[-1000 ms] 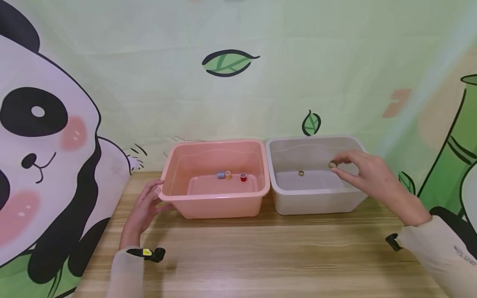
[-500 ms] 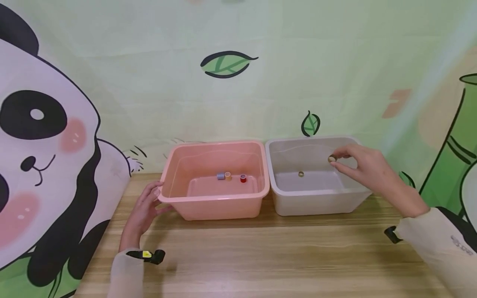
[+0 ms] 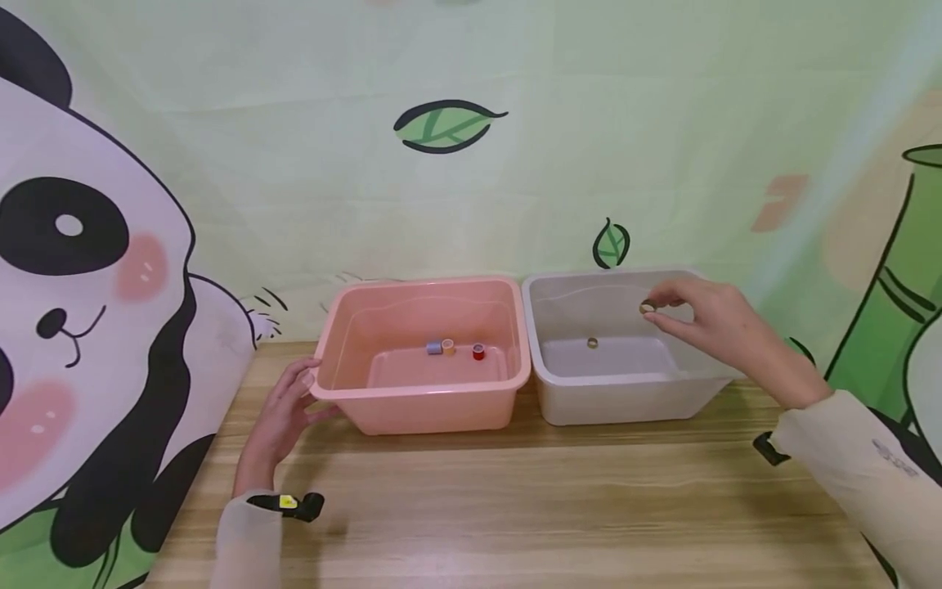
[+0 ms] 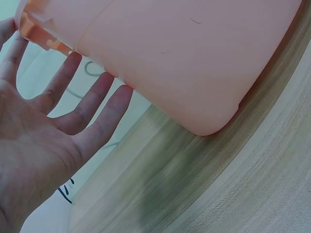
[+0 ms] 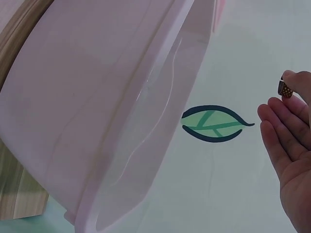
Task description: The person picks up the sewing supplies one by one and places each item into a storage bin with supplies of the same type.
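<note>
Between thumb and forefinger, my right hand [image 3: 710, 323] pinches a small brass ring thimble [image 3: 648, 307] above the grey bin [image 3: 625, 401]. Its dimpled side shows in the right wrist view, where the thimble [image 5: 285, 89] sits at the fingertips. A second brass ring thimble [image 3: 592, 343] lies on the grey bin's floor. My left hand [image 3: 283, 413] touches the left rim of the pink bin [image 3: 434, 413] with extended fingers, and the left wrist view shows the fingertips [image 4: 124, 92] along that rim. Inside the pink bin lie a blue thread spool [image 3: 434, 348], an orange one [image 3: 448, 347] and a red one [image 3: 478, 352].
Both bins stand side by side on a wooden table [image 3: 515, 499], nearly touching. Behind them hangs a pale green cloth [image 3: 309, 164] printed with a panda and leaves. A small black camera is strapped at each wrist.
My right hand, still pinching the thimble, has risen slightly and shifted a little to the left, and the thimble has turned. The left hand stays at the pink rim.
</note>
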